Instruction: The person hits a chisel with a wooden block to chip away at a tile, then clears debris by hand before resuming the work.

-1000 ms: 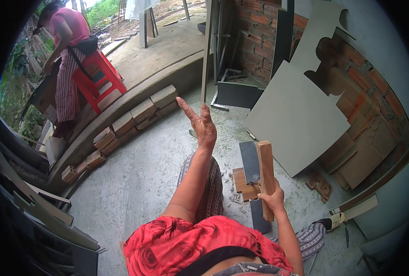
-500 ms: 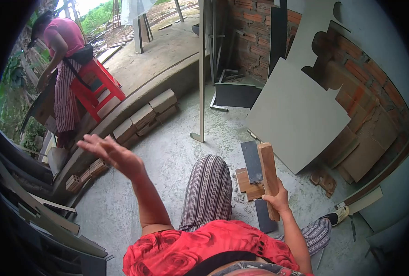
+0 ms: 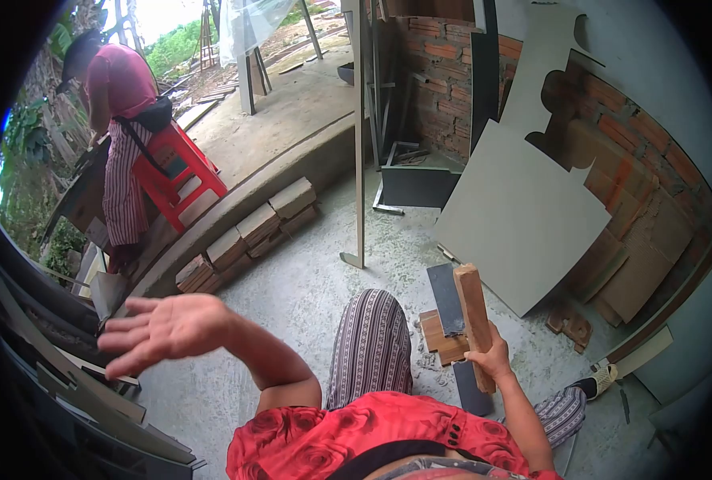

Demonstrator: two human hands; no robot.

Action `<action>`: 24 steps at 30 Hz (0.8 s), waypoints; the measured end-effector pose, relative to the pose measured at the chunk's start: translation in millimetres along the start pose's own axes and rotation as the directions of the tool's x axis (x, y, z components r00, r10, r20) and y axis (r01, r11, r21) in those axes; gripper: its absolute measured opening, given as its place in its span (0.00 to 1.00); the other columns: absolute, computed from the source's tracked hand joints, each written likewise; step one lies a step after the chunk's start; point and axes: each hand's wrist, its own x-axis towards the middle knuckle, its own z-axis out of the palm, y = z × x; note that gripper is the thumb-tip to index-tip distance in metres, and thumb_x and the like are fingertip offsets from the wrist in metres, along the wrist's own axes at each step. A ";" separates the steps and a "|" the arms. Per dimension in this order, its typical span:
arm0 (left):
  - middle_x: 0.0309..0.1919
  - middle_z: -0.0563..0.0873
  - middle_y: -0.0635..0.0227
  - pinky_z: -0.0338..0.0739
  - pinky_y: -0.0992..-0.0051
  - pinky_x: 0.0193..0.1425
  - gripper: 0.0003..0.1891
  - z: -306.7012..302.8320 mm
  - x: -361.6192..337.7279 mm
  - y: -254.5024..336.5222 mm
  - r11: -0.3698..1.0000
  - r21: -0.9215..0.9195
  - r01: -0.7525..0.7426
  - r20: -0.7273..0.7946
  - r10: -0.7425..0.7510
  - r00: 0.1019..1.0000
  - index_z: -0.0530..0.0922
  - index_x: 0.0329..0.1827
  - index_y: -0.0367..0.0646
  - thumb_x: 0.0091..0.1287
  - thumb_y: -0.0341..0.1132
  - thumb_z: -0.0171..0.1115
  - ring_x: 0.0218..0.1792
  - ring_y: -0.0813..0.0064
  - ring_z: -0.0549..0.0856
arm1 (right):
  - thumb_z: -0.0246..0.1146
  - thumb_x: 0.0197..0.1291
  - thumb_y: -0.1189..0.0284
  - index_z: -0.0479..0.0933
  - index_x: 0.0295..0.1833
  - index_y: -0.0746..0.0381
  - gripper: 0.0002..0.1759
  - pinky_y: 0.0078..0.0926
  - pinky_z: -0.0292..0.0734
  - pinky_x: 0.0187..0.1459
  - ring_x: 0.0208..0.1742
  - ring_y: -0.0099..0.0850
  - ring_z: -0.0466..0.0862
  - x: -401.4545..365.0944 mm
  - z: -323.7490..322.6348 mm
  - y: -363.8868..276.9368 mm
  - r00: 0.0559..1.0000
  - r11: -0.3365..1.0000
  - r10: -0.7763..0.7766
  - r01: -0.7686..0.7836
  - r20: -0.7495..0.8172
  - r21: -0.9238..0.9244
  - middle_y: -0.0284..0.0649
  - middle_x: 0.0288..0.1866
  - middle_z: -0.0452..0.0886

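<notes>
My left hand (image 3: 168, 330) is raised at the left with its palm turned up and fingers spread, holding nothing. On the right, my right hand (image 3: 492, 357) grips the lower part of a long wooden block (image 3: 471, 308). Under and beside the block, dark flat pieces (image 3: 445, 298) and a brown wooden board (image 3: 442, 338) lie near the floor. A second dark piece (image 3: 471, 389) shows below my right hand, partly covered by it. My knee in patterned trousers (image 3: 372, 344) is between the two hands.
A large pale panel (image 3: 524, 216) leans at the right, by cardboard (image 3: 652, 256). An upright post (image 3: 359, 144) stands ahead. Bricks (image 3: 256, 226) line the raised ledge. Beyond it a person (image 3: 124, 88) leans by a red stool (image 3: 182, 172). Panels (image 3: 92, 392) are stacked at the left.
My left hand has moved down and left, its palm now turned up. My right hand still holds the wooden block. The view has shifted slightly, and the person beyond the ledge has changed posture.
</notes>
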 end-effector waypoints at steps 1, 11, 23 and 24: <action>0.75 0.36 0.61 0.31 0.52 0.74 0.39 17.7 -9.3 -17.2 0.995 -0.087 0.055 -0.036 -0.059 0.998 0.31 0.75 0.58 0.69 0.58 0.41 0.75 0.59 0.39 | 0.74 0.29 0.63 0.64 0.63 0.62 0.48 0.35 0.77 0.48 0.48 0.44 0.82 0.5 1.0 0.8 1.000 1.000 -0.004 0.004 -0.012 0.012 0.49 0.47 0.81; 0.76 0.34 0.68 0.31 0.33 0.65 0.45 58.8 -203.6 -73.9 -0.152 0.194 0.969 0.383 -0.898 -0.217 0.35 0.75 0.63 0.62 0.63 0.51 0.74 0.52 0.36 | 0.73 0.30 0.66 0.65 0.63 0.63 0.47 0.34 0.76 0.49 0.49 0.42 0.82 5.4 -2.6 -8.2 0.999 0.996 0.033 -0.034 0.013 0.087 0.47 0.47 0.80; 0.75 0.44 0.67 0.43 0.34 0.65 0.46 13.1 -310.2 16.9 -0.465 0.444 0.766 0.267 -0.747 -0.608 0.35 0.75 0.58 0.62 0.62 0.51 0.74 0.53 0.45 | 0.73 0.30 0.66 0.64 0.64 0.63 0.48 0.33 0.75 0.51 0.50 0.42 0.81 3.1 -1.4 -5.2 1.000 0.996 0.006 -0.006 -0.003 0.088 0.48 0.49 0.80; 0.75 0.44 0.65 0.44 0.35 0.65 0.46 13.2 -309.2 16.7 -0.427 0.457 0.780 0.287 -0.759 -0.584 0.35 0.75 0.58 0.62 0.62 0.51 0.74 0.53 0.45 | 0.73 0.30 0.66 0.64 0.63 0.63 0.48 0.33 0.75 0.51 0.50 0.42 0.81 4.0 -2.5 -8.4 1.000 0.996 0.010 -0.010 0.007 0.087 0.48 0.49 0.80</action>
